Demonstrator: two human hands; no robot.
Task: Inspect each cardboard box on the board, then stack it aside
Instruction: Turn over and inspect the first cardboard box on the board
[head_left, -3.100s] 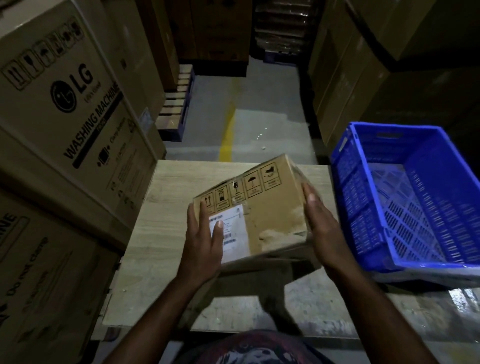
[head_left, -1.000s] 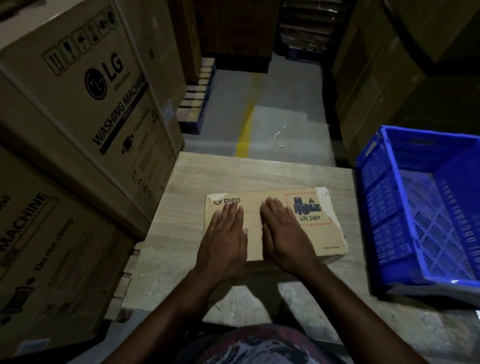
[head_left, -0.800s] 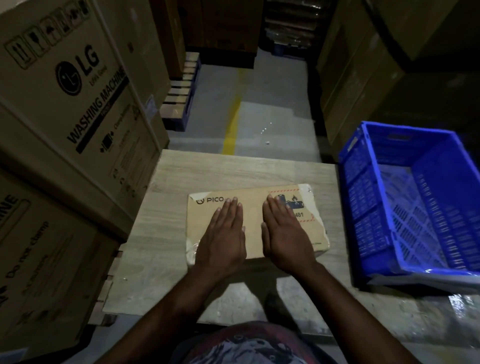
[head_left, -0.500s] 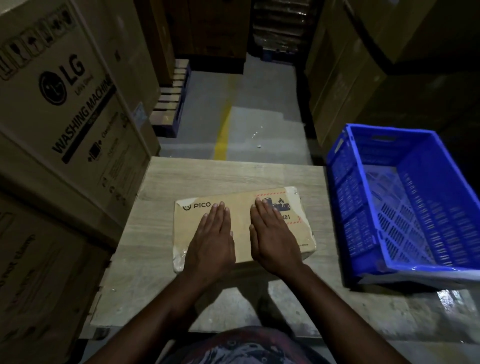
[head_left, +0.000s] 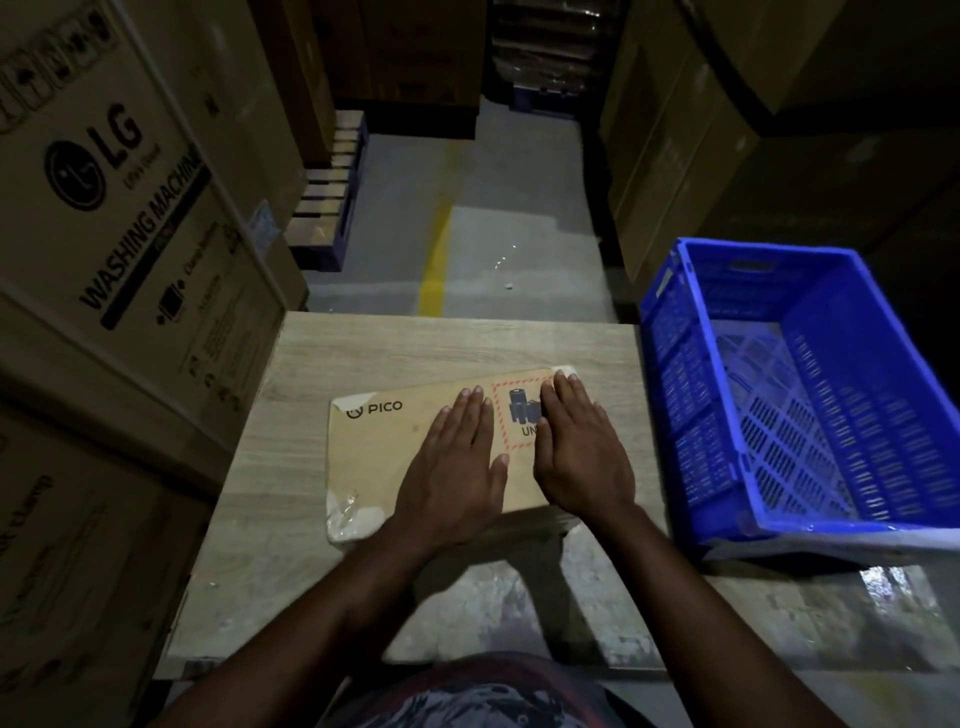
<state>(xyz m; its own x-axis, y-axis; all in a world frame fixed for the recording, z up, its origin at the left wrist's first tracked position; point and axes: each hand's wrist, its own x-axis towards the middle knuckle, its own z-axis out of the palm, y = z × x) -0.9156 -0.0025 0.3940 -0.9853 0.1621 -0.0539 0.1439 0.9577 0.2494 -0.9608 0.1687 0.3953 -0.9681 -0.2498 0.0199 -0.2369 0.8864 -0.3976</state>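
Observation:
A flat cardboard box (head_left: 384, 447) printed "PICO", with a red-bordered battery label, lies on the pale wooden board (head_left: 322, 358). It sits slightly askew, its far right corner turned away from me. My left hand (head_left: 454, 467) lies flat on the middle of its top, fingers straight and together. My right hand (head_left: 579, 452) rests flat beside it, covering part of the label. Clear tape shows at the box's near left corner.
An empty blue plastic crate (head_left: 800, 395) stands right of the board. Large washing-machine cartons (head_left: 119, 218) are stacked close on the left. More cartons (head_left: 691, 156) line the right. A grey aisle with a yellow line (head_left: 436, 260) runs ahead.
Three seconds ago both hands held the box up, tilted. It has been laid flat on the board. In the last second both flat hands slid rightwards over its top.

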